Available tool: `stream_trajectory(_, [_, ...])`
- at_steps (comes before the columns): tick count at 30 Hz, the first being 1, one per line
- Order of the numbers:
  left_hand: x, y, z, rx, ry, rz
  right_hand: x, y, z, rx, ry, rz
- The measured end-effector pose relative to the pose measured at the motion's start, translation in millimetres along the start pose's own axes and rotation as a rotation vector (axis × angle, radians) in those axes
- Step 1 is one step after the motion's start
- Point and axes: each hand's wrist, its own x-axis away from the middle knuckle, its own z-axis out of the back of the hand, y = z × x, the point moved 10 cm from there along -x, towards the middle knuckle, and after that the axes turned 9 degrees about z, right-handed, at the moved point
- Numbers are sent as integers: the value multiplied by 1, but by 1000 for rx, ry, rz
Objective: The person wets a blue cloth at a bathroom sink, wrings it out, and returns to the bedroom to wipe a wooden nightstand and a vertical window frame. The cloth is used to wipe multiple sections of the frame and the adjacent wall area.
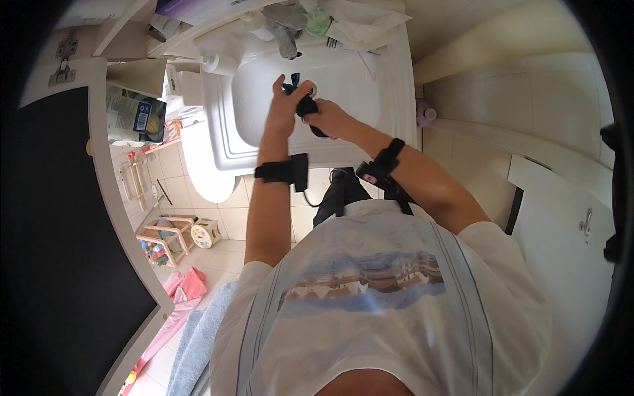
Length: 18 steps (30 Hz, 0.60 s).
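Note:
Over the white washbasin (pixel 342 143), both hands hold a black object (pixel 307 107) whose exact kind I cannot tell. A dark teal flared piece (pixel 295 78) shows at its far end, between the fingers of my left hand (pixel 285 110). My right hand (pixel 333 119) grips the nearer part of the black object from the right, and its lower tip pokes out below that hand. My hands partly hide the object. Behind them, a grey faucet (pixel 286 43) rises at the back of the basin.
A white bottle (pixel 220 64) stands at the basin's left rim, a green container (pixel 317 22) at the back. The open mirrored cabinet door (pixel 59 198) fills the left. A toilet lid (pixel 205 163) sits left of the basin; a purple bottle (pixel 426 113) is to the right.

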Motion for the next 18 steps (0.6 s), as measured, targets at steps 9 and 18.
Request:
stream_trajectory(9, [62,72,-21,845,-588,-462,50,-93,-93,-2022,-761,-294])
stream_trajectory(18, [61,84,-20,489,-431,-56,33,-80,-71,-1066,-417,-17])
